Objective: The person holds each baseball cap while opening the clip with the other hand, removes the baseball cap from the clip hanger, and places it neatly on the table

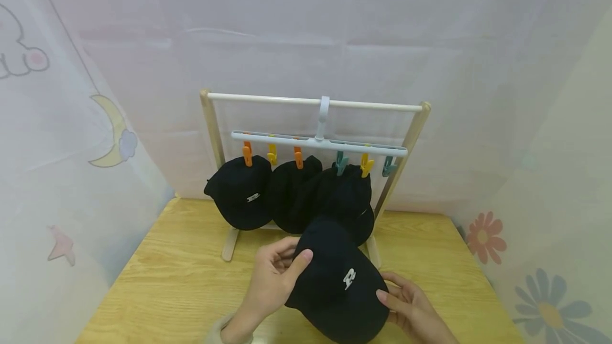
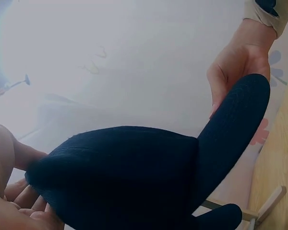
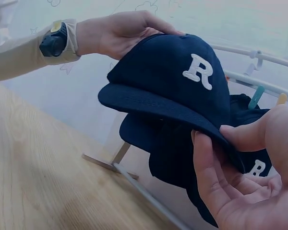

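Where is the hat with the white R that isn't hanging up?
In the head view the cap is low in the middle, held between the left hand and the right hand, just in front of the rack.

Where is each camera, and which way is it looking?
Head: sits up high, looks forward and down at the table, the rack of hung caps and the cap in hand; shows the left hand and right hand.
Left wrist: sits low by the left hand's fingers, looks across the cap's underside to the right hand.
Right wrist: sits by the right hand, looks across at the cap's R and the left hand and sleeve.
All three share the held cap.
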A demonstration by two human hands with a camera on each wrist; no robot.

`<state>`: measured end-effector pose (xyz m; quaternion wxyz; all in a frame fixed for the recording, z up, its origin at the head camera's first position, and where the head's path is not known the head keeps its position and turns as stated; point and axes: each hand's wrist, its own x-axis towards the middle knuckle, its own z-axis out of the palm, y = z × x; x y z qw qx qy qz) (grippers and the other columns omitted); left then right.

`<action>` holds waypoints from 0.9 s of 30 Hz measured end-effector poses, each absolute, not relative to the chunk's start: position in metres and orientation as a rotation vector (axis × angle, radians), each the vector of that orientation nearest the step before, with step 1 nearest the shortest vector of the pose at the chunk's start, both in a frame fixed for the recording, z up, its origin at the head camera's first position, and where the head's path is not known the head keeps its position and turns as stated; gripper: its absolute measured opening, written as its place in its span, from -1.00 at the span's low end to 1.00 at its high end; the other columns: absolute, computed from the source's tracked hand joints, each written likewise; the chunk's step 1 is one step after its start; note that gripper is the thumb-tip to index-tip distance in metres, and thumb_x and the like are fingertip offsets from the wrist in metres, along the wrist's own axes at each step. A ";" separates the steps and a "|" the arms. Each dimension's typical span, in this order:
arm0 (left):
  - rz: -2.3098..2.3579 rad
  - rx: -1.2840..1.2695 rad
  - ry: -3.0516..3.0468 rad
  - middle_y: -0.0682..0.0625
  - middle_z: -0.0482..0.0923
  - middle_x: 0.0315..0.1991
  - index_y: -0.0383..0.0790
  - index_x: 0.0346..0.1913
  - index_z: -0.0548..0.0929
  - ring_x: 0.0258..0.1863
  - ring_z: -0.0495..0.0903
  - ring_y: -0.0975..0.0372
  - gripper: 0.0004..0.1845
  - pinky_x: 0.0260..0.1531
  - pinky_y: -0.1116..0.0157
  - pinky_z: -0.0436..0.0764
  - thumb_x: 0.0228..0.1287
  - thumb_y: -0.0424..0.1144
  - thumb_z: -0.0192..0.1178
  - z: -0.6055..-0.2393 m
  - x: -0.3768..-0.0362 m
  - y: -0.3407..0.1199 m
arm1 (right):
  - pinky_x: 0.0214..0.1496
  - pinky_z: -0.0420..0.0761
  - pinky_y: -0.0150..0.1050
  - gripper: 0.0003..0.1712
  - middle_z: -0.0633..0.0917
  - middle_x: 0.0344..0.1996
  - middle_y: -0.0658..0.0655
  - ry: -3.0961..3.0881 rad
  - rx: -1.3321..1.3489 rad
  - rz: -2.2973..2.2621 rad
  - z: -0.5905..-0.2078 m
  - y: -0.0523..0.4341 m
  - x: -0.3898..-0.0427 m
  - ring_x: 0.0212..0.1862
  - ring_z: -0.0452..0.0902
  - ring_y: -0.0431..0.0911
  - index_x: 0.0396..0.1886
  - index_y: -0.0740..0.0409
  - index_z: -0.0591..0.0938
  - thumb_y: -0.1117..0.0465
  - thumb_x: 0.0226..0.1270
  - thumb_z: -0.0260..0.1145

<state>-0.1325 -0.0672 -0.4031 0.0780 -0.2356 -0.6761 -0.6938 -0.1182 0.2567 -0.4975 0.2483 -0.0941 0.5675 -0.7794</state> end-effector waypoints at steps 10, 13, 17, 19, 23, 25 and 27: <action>-2.141 -0.618 -2.048 -0.27 0.83 -0.24 -0.44 -0.05 0.79 -0.29 0.86 0.16 -0.86 -0.20 0.21 0.83 0.42 -0.44 0.36 -0.404 -0.126 -0.091 | 0.19 0.75 -0.13 -0.60 0.79 0.18 -0.01 1.538 -0.287 -2.132 -0.495 0.245 -0.124 0.12 0.76 -0.11 0.38 -0.16 0.53 0.29 0.76 0.04; -2.127 -0.609 -2.057 -0.23 0.84 -0.27 -0.45 -0.08 0.79 -0.33 0.85 0.18 -0.88 -0.22 0.21 0.83 0.41 -0.45 0.36 -0.404 -0.124 -0.098 | 0.18 0.76 -0.12 -0.57 0.77 0.21 0.03 1.552 -0.309 -2.123 -0.494 0.240 -0.127 0.13 0.77 -0.08 0.45 -0.07 0.49 0.31 0.74 0.05; -2.120 -0.566 -2.079 -0.11 0.85 -0.29 -0.46 -0.08 0.79 -0.35 0.85 0.19 -0.87 -0.22 0.23 0.82 0.40 -0.45 0.38 -0.403 -0.121 -0.108 | 0.18 0.75 -0.13 -0.53 0.76 0.23 0.04 1.577 -0.346 -2.110 -0.494 0.234 -0.131 0.15 0.76 -0.08 0.52 0.07 0.44 0.32 0.72 0.09; -2.141 -0.541 -2.082 -0.05 0.86 -0.29 -0.49 -0.07 0.79 -0.34 0.85 0.18 -0.85 -0.20 0.24 0.82 0.39 -0.46 0.39 -0.402 -0.119 -0.113 | 0.17 0.75 -0.14 -0.51 0.76 0.23 0.04 1.572 -0.374 -2.107 -0.495 0.229 -0.133 0.15 0.76 -0.08 0.53 0.10 0.43 0.32 0.72 0.09; -2.190 -0.502 -2.085 0.02 0.86 -0.28 -0.58 -0.03 0.75 -0.29 0.86 0.19 -0.79 -0.16 0.25 0.82 0.38 -0.46 0.40 -0.402 -0.117 -0.122 | 0.16 0.76 -0.13 -0.51 0.77 0.22 0.05 1.559 -0.406 -2.107 -0.498 0.220 -0.136 0.14 0.76 -0.08 0.52 0.12 0.45 0.34 0.70 0.11; -2.208 -0.493 -2.094 0.05 0.86 -0.25 -0.63 0.00 0.72 -0.25 0.86 0.20 -0.76 -0.14 0.25 0.81 0.40 -0.46 0.38 -0.402 -0.116 -0.125 | 0.15 0.76 -0.12 -0.49 0.77 0.22 0.06 1.557 -0.417 -2.106 -0.499 0.215 -0.138 0.14 0.76 -0.08 0.55 0.18 0.41 0.34 0.69 0.12; -2.227 -0.479 -2.112 0.09 0.85 -0.21 -0.65 0.04 0.69 -0.19 0.84 0.23 -0.72 -0.09 0.28 0.80 0.44 -0.44 0.34 -0.401 -0.116 -0.129 | 0.16 0.76 -0.12 -0.44 0.77 0.22 0.06 1.559 -0.420 -2.101 -0.499 0.211 -0.139 0.15 0.76 -0.08 0.58 0.27 0.35 0.33 0.69 0.13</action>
